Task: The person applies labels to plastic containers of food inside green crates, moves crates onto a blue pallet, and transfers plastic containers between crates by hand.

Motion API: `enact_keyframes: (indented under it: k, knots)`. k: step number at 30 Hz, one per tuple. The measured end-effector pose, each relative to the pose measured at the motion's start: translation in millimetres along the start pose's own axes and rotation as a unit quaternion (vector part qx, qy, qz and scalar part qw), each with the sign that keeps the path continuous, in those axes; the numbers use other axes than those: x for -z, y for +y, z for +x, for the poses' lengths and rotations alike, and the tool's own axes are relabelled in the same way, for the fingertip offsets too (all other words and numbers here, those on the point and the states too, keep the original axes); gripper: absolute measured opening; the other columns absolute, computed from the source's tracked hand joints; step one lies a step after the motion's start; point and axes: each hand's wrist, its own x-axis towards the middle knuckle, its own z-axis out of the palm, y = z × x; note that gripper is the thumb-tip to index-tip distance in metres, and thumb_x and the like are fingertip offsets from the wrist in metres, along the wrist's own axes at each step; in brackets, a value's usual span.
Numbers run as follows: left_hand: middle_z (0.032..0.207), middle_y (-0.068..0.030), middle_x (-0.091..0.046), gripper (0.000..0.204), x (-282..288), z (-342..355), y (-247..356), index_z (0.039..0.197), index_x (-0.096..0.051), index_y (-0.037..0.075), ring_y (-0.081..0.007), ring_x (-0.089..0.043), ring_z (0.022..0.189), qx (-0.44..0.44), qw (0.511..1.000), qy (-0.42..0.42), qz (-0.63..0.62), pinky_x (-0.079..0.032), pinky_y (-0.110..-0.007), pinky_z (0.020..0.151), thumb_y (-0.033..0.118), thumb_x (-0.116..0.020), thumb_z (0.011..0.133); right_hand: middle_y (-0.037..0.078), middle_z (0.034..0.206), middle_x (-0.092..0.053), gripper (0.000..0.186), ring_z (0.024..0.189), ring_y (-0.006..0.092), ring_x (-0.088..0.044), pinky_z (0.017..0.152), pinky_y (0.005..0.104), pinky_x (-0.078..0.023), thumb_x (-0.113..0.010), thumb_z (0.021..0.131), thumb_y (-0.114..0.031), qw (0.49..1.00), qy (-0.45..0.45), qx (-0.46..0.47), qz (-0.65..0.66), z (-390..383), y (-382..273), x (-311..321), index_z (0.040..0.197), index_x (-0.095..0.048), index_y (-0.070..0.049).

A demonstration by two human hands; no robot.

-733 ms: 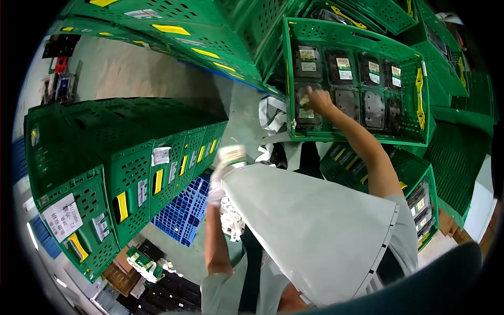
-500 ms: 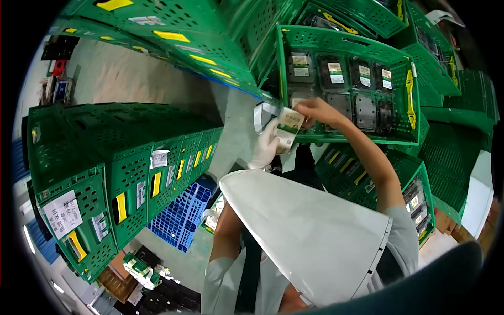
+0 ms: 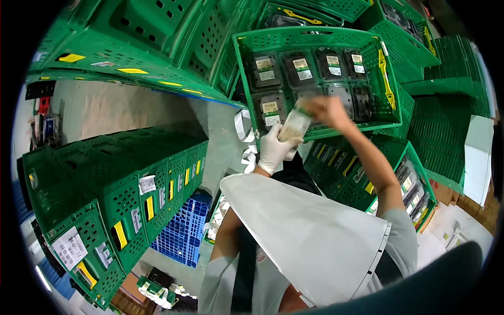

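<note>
Green crates (image 3: 121, 205) | left hand (image 3: 273, 149) and right hand (image 3: 326, 109) both grip clear pack (image 3: 295, 125)

Packs (image 3: 269, 107) in tilted crate (image 3: 315, 39); stacked crates (image 3: 115, 184) left; pallet (image 3: 181, 236) below.

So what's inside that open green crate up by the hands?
The crate holds rows of dark, clear-lidded packs with labels. The right hand covers part of the lower row, so what lies under it is hidden.

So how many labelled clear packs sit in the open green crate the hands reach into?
7 at least: four along the back row, three in front in the green crate; the right hand may hide more.
</note>
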Motion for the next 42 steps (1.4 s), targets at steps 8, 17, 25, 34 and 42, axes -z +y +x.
enact_keyframes:
  k: [8,17,25,34,42]
  knots:
    - [0.087,-0.0050,-0.063,0.020,39,-6,-21,0.095,-0.056,0.000,-0.0119,-0.059,0.079,0.129,0.984,-0.056,-0.107,-0.045,-0.025,0.071,0.009,-0.063,0.079,0.017,0.074,-0.063,0.044,0.070,0.0354,-0.061,0.061,0.0412,-0.050,-0.077,0.058,-0.039,0.925,-0.239,-0.122,-0.270,24,159,-16,0.077,-0.063,-0.001]
    - [0.103,-0.0062,-0.059,0.028,-5,23,-6,0.108,-0.056,0.001,-0.0111,-0.055,0.091,0.077,0.990,0.009,-0.121,-0.044,-0.023,0.079,0.000,-0.060,0.080,0.009,0.068,-0.063,0.053,0.060,0.0245,-0.062,0.051,0.0304,-0.049,-0.072,0.067,-0.039,0.933,-0.081,-0.073,-0.343,22,143,-43,0.100,-0.051,-0.002]
    - [0.062,0.0017,-0.056,0.009,-58,42,20,0.074,-0.060,0.000,-0.0021,-0.047,0.053,0.014,0.995,0.062,-0.073,-0.037,-0.019,0.048,0.003,-0.068,0.075,0.007,0.066,-0.064,0.023,0.058,0.0098,-0.060,0.053,0.0253,-0.048,-0.067,0.079,-0.021,0.958,-0.169,-0.197,0.119,-35,23,24,0.083,-0.064,0.002]
    - [0.065,0.0005,-0.052,0.026,-55,54,8,0.079,-0.053,0.001,-0.0055,-0.045,0.060,0.099,0.988,-0.114,0.041,-0.039,-0.022,0.055,0.016,-0.072,0.070,0.005,0.062,-0.061,0.019,0.054,0.0103,-0.055,0.046,0.0251,-0.043,-0.068,0.075,-0.019,0.947,0.039,-0.292,0.132,-4,183,96,0.073,-0.062,-0.001]
    - [0.077,-0.0052,-0.063,0.017,-58,70,-1,0.091,-0.053,0.000,-0.0066,-0.056,0.073,0.135,0.984,-0.117,0.021,-0.043,-0.022,0.066,0.011,-0.062,0.082,0.018,0.081,-0.064,0.041,0.072,0.0312,-0.063,0.062,0.0381,-0.052,-0.073,0.065,-0.035,0.889,-0.101,-0.196,-0.402,-11,245,33,0.087,-0.062,-0.003]
